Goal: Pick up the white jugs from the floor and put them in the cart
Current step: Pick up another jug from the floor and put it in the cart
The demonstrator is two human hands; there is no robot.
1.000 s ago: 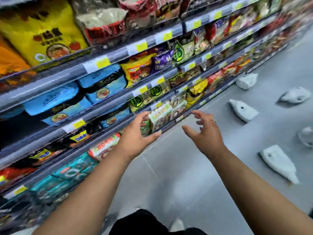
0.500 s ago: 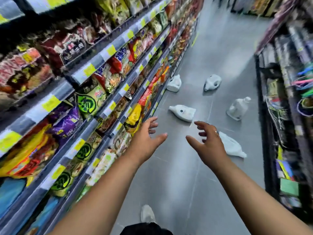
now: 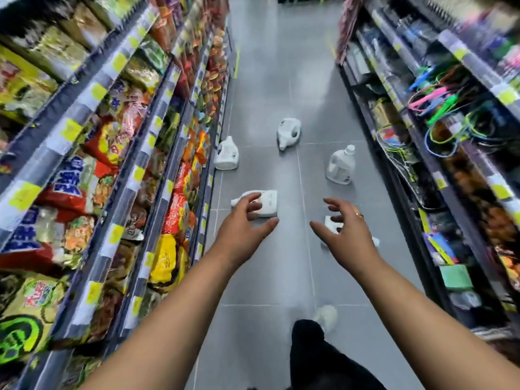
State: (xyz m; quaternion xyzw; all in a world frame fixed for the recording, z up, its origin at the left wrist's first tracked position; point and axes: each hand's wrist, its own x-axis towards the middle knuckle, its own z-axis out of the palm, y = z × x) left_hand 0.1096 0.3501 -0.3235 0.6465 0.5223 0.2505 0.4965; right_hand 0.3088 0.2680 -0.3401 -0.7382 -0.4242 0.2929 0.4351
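Several white jugs lie scattered on the grey aisle floor. One jug (image 3: 268, 204) lies on its side just beyond my left hand (image 3: 242, 229), whose fingers are spread and empty. Another jug (image 3: 332, 225) lies on the floor partly hidden behind my right hand (image 3: 344, 235), also open and empty, with a ring on one finger. Farther down, a jug (image 3: 226, 154) rests by the left shelf base, one jug (image 3: 288, 132) lies tipped mid-aisle, and a clear-white jug (image 3: 340, 166) stands upright on the right. No cart is in view.
Shelves of snack and noodle packets (image 3: 112, 164) line the left side. A dark shelf rack with cords and small goods (image 3: 450, 122) lines the right. My dark trouser leg (image 3: 315, 358) and pale shoe (image 3: 326, 316) show at the bottom. The grey tiled floor (image 3: 281, 66) runs ahead.
My view has swung from the left shelves to straight down the aisle. The jugs now lie nearer and more central, and both hands hover over the two closest ones, still empty.
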